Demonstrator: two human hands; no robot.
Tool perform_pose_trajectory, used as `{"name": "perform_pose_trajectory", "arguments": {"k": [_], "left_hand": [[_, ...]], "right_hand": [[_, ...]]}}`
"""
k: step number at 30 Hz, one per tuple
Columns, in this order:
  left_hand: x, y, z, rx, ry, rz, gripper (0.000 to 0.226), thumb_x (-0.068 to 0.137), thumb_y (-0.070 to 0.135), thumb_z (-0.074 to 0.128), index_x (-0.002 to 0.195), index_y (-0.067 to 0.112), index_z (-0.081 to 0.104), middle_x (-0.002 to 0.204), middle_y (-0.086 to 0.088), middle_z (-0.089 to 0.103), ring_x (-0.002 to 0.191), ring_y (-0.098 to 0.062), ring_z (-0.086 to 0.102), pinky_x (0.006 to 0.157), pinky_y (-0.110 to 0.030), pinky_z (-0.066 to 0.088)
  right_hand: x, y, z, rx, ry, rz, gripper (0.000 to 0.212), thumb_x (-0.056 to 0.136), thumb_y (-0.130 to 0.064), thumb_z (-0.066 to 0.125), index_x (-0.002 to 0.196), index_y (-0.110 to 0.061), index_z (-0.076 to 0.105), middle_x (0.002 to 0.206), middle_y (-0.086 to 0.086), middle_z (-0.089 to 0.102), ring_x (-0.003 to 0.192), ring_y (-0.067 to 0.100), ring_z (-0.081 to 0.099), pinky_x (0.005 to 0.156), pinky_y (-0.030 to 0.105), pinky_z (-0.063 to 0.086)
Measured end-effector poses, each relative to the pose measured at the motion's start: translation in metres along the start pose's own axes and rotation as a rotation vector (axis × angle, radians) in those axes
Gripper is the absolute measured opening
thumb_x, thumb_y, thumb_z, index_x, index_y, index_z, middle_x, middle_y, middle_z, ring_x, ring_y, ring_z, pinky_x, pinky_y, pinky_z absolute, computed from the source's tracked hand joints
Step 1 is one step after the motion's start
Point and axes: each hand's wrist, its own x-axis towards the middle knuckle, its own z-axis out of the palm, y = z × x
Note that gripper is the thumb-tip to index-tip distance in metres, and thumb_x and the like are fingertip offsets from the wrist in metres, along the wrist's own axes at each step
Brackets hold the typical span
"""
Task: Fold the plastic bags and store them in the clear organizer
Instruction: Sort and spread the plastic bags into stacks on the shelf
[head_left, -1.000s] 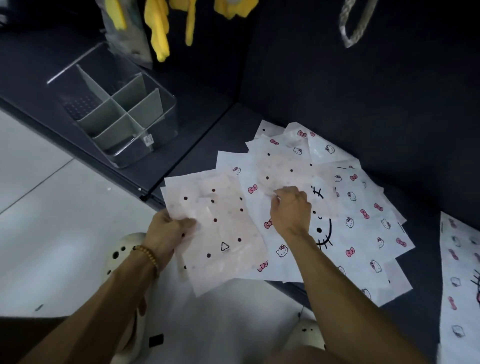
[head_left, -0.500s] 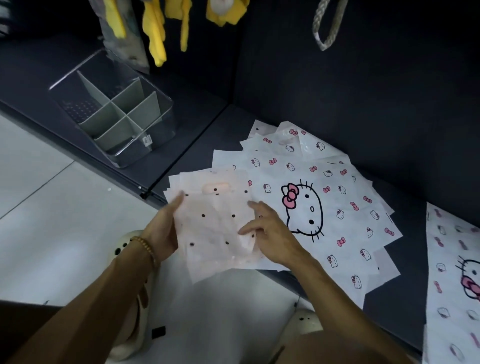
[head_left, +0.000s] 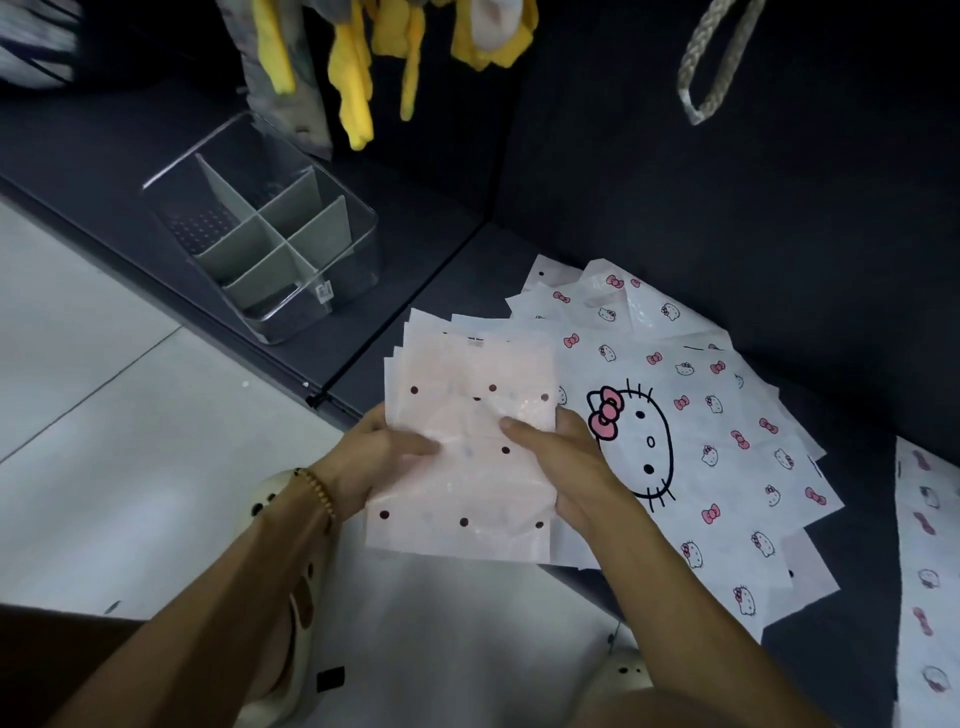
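bag (head_left: 467, 467) mid-fold – both hands' fingers pinch its side edges, left (head_left: 379, 447), right (head_left: 566, 457) – next, likely another fold, then the organizer (head_left: 343, 270).

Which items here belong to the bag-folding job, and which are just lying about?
Job: pink dotted bag, gripped by left hand and right hand; cat-print bags; clear organizer.
Lying about: yellow items hanging above; braided rope loop; cream clogs on floor.

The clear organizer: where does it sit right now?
In the head view the clear organizer sits upper left on the dark shelf, below the hanging yellow gloves and left of the spread plastic bags.
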Motion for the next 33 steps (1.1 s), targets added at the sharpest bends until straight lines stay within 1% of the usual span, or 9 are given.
{"name": "perform_pose_trajectory", "arguments": {"k": [4,9,12,14,17,20,26,30,33], "left_hand": [[-0.007,0.010,-0.016,0.151,0.022,0.028,0.031,0.087,0.018,0.067,0.116,0.019,0.056,0.106,-0.005,0.071,0.091,-0.027,0.070,0.076,-0.039,0.058],[0.014,0.033,-0.064,0.633,0.233,0.190,0.015,0.090,0.021,0.063,0.104,0.022,0.056,0.100,0.001,0.065,0.088,-0.017,0.063,0.084,-0.034,0.050],[0.042,0.055,-0.085,0.805,0.375,0.238,0.015,0.089,0.017,0.062,0.102,0.019,0.056,0.101,-0.001,0.062,0.085,-0.018,0.057,0.082,-0.032,0.044],[0.060,0.061,-0.093,0.902,0.426,0.221,0.019,0.089,0.013,0.061,0.107,0.016,0.057,0.107,-0.007,0.063,0.090,-0.022,0.055,0.086,-0.034,0.046],[0.080,0.060,-0.097,1.010,0.481,0.215,0.038,0.089,0.012,0.057,0.127,0.013,0.052,0.119,-0.012,0.061,0.102,-0.030,0.057,0.095,-0.040,0.047],[0.093,0.056,-0.097,1.030,0.497,0.215,0.047,0.091,0.017,0.056,0.136,0.018,0.044,0.122,-0.015,0.060,0.104,-0.035,0.059,0.093,-0.045,0.050],[0.097,0.046,-0.091,1.177,0.537,0.227,0.050,0.094,0.023,0.053,0.141,0.017,0.035,0.119,-0.015,0.060,0.098,-0.031,0.061,0.088,-0.042,0.051],[0.088,0.031,-0.076,1.507,0.704,0.418,0.057,0.089,0.031,0.055,0.138,0.009,0.038,0.131,-0.016,0.049,0.117,-0.033,0.048,0.100,-0.046,0.041],[0.083,0.012,-0.048,1.520,0.454,0.705,0.050,0.092,0.038,0.050,0.137,0.017,0.044,0.141,-0.011,0.044,0.131,-0.030,0.039,0.108,-0.044,0.033]], "right_hand": [[0.009,-0.003,0.020,0.121,0.182,-0.111,0.011,0.086,-0.022,0.069,0.093,-0.031,0.068,0.089,-0.011,0.075,0.081,0.011,0.072,0.069,0.032,0.058],[0.041,-0.010,0.059,0.041,0.120,-0.106,0.019,0.088,-0.015,0.064,0.103,-0.026,0.065,0.097,-0.006,0.073,0.089,0.014,0.070,0.077,0.032,0.056],[0.064,-0.016,0.077,-0.348,0.149,-0.227,0.017,0.092,-0.025,0.057,0.105,-0.014,0.060,0.101,-0.001,0.066,0.097,0.020,0.062,0.080,0.032,0.050],[0.073,-0.014,0.076,-0.879,0.236,-0.372,0.028,0.096,-0.032,0.049,0.116,-0.014,0.057,0.121,0.005,0.058,0.114,0.025,0.049,0.093,0.039,0.044],[0.073,0.004,0.069,-1.454,0.022,-0.576,0.054,0.096,-0.050,0.041,0.144,-0.026,0.038,0.158,0.004,0.020,0.144,0.026,0.013,0.114,0.047,0.017],[0.072,0.027,0.056,-1.510,-0.094,-0.536,0.067,0.094,-0.063,0.030,0.152,-0.035,0.011,0.162,-0.005,-0.005,0.148,0.022,-0.011,0.117,0.048,0.001],[0.063,0.038,0.010,-1.521,0.006,-0.452,0.075,0.096,-0.061,0.026,0.153,-0.026,-0.010,0.157,-0.008,-0.021,0.147,0.014,-0.016,0.117,0.040,-0.006],[0.060,0.038,0.011,-1.506,0.053,-0.467,0.075,0.095,-0.055,0.033,0.154,-0.020,0.004,0.162,-0.001,-0.009,0.147,0.015,-0.015,0.116,0.039,-0.009],[0.055,0.038,0.018,-1.530,0.104,-0.428,0.077,0.092,-0.060,0.032,0.153,-0.020,0.008,0.162,0.004,-0.007,0.147,0.022,-0.015,0.116,0.047,-0.008]]}}
